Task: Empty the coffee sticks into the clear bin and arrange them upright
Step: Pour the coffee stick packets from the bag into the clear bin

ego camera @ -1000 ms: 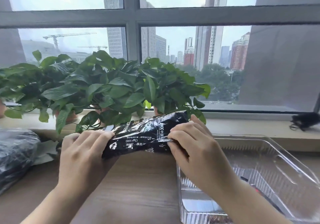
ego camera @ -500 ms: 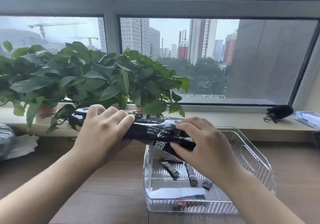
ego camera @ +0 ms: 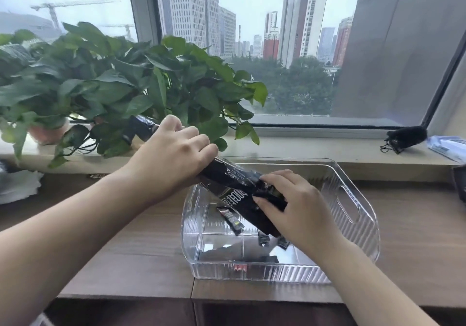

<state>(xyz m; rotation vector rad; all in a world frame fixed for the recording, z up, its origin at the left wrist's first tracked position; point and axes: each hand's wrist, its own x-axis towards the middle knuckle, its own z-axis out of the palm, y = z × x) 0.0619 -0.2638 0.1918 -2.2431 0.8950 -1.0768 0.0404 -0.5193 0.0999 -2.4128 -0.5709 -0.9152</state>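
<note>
Head view: the left grip (ego camera: 174,156) is curled round the raised upper end of a black coffee pouch (ego camera: 239,197), while the right grip (ego camera: 300,207) pinches its lower end, so the pouch slants down from left to right with its low end inside the clear bin (ego camera: 353,200). A few dark coffee sticks (ego camera: 230,219) lie loose on the bin's floor beneath the pouch, not standing upright. The bin rests on the wooden worktop (ego camera: 126,262), just in front of the windowsill (ego camera: 315,146), with leafy potted plants (ego camera: 113,80) on the sill behind the left grip.
</note>
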